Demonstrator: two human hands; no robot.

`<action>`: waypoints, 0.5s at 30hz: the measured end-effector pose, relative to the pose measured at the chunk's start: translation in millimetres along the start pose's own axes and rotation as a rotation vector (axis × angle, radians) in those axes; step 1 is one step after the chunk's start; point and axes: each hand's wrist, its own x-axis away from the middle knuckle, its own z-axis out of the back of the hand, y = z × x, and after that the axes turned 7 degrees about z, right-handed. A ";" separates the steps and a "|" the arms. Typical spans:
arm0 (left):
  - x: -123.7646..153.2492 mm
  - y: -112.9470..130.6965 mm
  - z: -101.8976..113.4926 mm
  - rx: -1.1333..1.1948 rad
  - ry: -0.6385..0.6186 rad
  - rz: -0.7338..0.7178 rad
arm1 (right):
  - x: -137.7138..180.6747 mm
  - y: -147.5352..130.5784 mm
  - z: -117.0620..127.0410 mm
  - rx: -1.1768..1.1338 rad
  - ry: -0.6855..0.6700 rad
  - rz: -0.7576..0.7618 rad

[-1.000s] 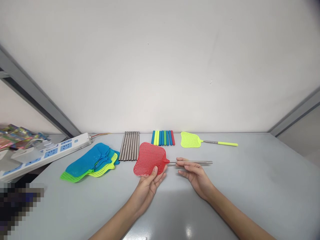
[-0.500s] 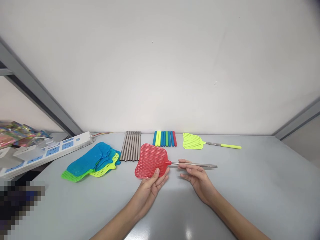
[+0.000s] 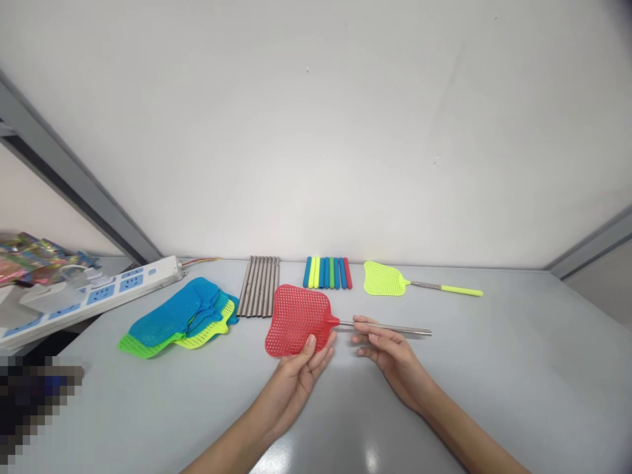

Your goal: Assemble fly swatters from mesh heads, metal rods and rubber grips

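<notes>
A red perforated fly swatter head [image 3: 300,316] is pinched at its lower edge between the thumb and fingers of my left hand [image 3: 301,378]. From its neck a bare metal rod [image 3: 409,330] runs to the right, with no coloured grip on its end. My right hand [image 3: 390,359] holds this rod lightly near the neck, fingers around it and the lower ones apart. Behind the red head lie several metal rods [image 3: 259,286] in a row and several coloured handle grips [image 3: 326,272]. A complete yellow fly swatter [image 3: 385,279] lies at the back right.
On the left is a pile of blue, green and yellow swatter heads [image 3: 172,316]. A white power strip [image 3: 143,283] with plugs runs along the left edge, near colourful plastic packets [image 3: 37,260]. The grey table [image 3: 518,355] meets a pale wall [image 3: 316,145] at the back.
The view has shifted slightly. Both hands keep their hold on the red swatter head and rod, with only a slight dip of the rod's far end.
</notes>
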 end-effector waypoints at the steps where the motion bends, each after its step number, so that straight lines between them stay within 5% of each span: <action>1: 0.3 0.2 -0.5 -0.004 -0.003 0.009 | -0.3 0.1 -0.3 0.000 0.004 -0.003; 15: -1.6 -0.3 -0.2 0.057 0.088 0.048 | 0.2 1.2 0.9 -0.001 -0.009 0.041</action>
